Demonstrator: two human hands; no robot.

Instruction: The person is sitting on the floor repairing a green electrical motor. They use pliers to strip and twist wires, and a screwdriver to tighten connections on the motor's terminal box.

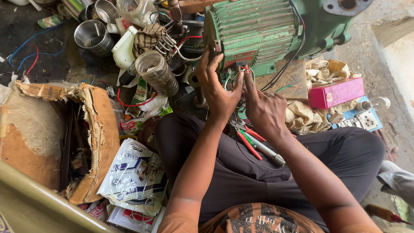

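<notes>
Together, we pinched our left hand [217,92] and right hand [263,108] on the thin wires [241,71] below the green motor [258,30], fearing a tug might snap one.

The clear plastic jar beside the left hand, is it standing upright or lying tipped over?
Tipped over. The clear plastic jar lies on its side among the clutter, its round open mouth facing up-left toward the camera, near the left hand.

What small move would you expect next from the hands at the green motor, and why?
Probably joining the loose wire ends: the left hand and right hand both pinch at the red and green wires below the green motor, while the pliers lie unused on the lap.
</notes>
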